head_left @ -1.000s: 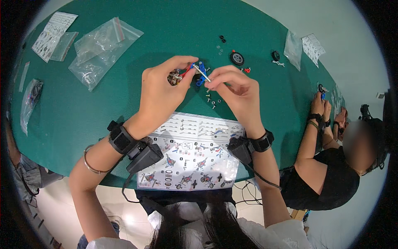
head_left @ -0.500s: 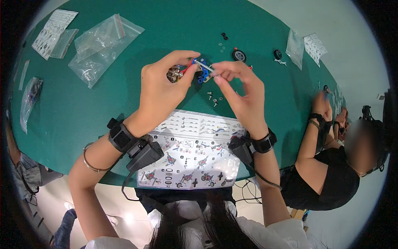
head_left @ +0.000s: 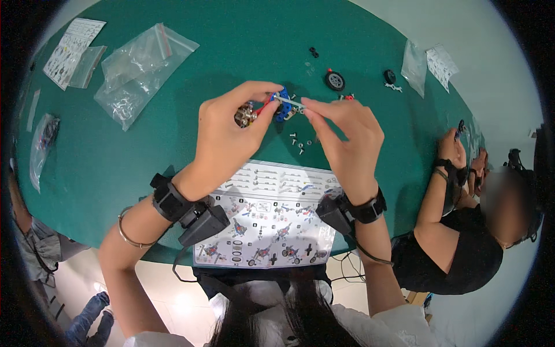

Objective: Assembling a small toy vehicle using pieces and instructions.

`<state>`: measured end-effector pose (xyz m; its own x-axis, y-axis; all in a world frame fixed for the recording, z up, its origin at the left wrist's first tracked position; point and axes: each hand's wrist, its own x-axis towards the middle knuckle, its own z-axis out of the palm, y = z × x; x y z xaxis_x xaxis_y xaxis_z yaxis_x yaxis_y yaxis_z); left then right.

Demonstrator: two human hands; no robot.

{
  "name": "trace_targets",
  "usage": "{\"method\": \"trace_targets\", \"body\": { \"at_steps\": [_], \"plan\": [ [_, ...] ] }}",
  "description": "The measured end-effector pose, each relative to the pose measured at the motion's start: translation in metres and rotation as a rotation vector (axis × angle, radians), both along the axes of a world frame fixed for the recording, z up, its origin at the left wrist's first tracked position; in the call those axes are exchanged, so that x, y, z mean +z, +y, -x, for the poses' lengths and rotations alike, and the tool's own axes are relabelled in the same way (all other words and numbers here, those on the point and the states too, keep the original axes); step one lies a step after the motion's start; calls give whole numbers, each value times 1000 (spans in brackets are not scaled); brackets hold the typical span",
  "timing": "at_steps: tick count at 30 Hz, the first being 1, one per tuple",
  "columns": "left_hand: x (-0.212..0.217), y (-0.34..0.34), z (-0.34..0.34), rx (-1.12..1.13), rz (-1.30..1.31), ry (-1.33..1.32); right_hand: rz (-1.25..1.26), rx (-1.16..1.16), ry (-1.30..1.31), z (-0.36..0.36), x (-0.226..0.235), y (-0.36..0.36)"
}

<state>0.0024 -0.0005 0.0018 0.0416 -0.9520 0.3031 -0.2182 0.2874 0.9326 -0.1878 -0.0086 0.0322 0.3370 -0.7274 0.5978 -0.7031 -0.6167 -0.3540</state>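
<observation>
My left hand (head_left: pixel 231 124) is closed around a partly built toy model (head_left: pixel 284 111) with blue, red and silvery metal parts. Thumb and fingers pinch it from the left, and the palm hides some of it. In the fingertips of my right hand (head_left: pixel 354 130) is a slim pale rod (head_left: pixel 291 102); its far end meets the model's blue part. Whether that end sits in a hole or only touches is too small to tell. Just below the model lie several small screws and nuts (head_left: pixel 300 144).
A printed instruction sheet (head_left: pixel 266 231) lies in front of me. Beyond my hands are a black wheel (head_left: pixel 334 80) and small black parts (head_left: pixel 313 52). Clear plastic bags (head_left: pixel 144 69) lie at the far left. A person (head_left: pixel 457 248) works at the right.
My right hand has shifted slightly right and nearer to me. The rod now lies at a flatter angle, with its end still at the blue part. My left hand has barely moved.
</observation>
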Motion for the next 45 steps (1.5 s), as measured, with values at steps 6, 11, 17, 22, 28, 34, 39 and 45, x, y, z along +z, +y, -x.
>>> {"method": "trace_targets", "body": {
  "at_steps": [6,11,17,22,28,34,39,45],
  "plan": [
    [-3,4,0,-15,-40,-39,-425,-64,-170,0,-10,12],
    [-1,9,0,13,-50,-94,-566,-99,-268,-8,-2,13],
    [-1,11,1,-15,-3,-149,-592,-67,-305,-4,-1,9],
    [-2,7,-1,-24,-22,-188,-724,-37,-376,-2,-10,1],
    [-10,1,1,-23,89,-217,-636,62,-465,-2,-19,-4],
    [4,3,-1,-32,-72,-189,-414,131,-261,-1,-11,2],
    [-5,4,-2,-40,-37,-170,-269,332,-51,-2,-8,2],
    [-11,2,-1,-62,64,-112,-481,320,-217,-3,-3,7]
  ]
}}
